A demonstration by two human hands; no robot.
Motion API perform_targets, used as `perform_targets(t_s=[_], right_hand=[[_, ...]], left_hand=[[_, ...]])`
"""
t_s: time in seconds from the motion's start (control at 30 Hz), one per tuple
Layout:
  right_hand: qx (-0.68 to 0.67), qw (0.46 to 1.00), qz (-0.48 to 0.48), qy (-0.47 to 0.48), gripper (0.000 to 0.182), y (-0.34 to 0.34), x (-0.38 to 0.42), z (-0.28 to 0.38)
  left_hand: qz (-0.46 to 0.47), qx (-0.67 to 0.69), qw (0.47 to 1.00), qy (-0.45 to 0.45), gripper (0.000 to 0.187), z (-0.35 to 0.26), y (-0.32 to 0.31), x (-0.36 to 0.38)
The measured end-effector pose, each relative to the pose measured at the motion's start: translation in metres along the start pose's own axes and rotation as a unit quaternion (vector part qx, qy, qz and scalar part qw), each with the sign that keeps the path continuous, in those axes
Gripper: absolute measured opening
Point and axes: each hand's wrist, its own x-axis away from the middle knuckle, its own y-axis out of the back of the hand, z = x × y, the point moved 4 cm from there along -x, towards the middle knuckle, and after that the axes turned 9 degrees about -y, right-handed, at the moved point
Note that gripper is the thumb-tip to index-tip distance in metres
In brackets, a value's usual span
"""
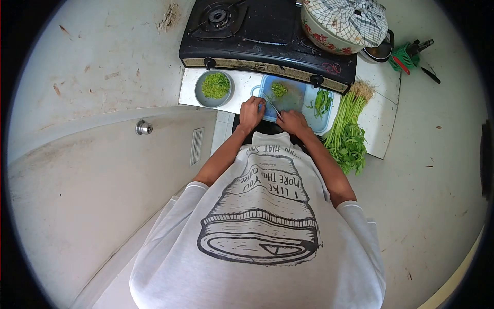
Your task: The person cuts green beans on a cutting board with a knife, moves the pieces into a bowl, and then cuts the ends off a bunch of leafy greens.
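Note:
My right hand (292,122) is closed around a small knife (275,109), its blade angled up and left over the blue chopping board (296,117). At the board's left side, my left hand (252,112) has its fingers bent together on some thin green stems (268,97), partly hidden by the fingertips. Just beyond the blade lies a small pile of chopped greens (279,90). Loose leafy greens (322,103) rest on the right part of the board. A grey bowl (197,98) holding chopped greens (215,85) stands left of the board.
A bundle of long-stemmed leafy greens (346,126) with roots lies to the right. Behind the board is a black gas stove (265,31), bearing a cloth-covered pot (321,37). A green basket (406,55) with utensils and a dark-handled knife (431,75) appear at far right.

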Motion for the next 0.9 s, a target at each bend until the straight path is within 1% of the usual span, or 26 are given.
perform_targets(t_s=[0.07,0.17,0.27,0.47,0.57,0.67,0.9], right_hand=[[-0.001,1.0,0.007,-0.013,0.036,0.006,0.003,-0.001],[-0.009,0.999,0.011,-0.045,0.038,0.008,0.001,-0.005],[-0.017,0.998,0.008,-0.065,0.039,0.017,0.004,-0.004],[-0.016,0.998,0.003,-0.064,0.04,0.014,0.005,-0.009],[-0.026,0.997,0.027,-0.069,0.041,0.023,0.01,-0.005],[-0.027,0.998,0.03,-0.056,0.041,0.015,0.009,-0.009],[-0.028,0.998,0.022,-0.043,0.04,0.016,0.011,-0.006]], left_hand=[[-0.014,-0.007,1.0,-0.024,0.012,0.001,0.001,0.0],[-0.01,0.008,1.0,-0.002,0.011,0.002,-0.001,-0.001],[-0.007,0.019,1.0,-0.024,0.011,0.001,-0.003,-0.004],[0.007,0.023,0.999,-0.035,0.016,-0.005,-0.005,-0.007],[0.026,0.031,0.998,-0.048,0.021,-0.009,0.001,-0.004],[0.046,0.017,0.997,-0.055,0.023,-0.015,0.004,-0.005],[0.037,0.02,0.997,-0.064,0.016,-0.012,-0.002,-0.008]])
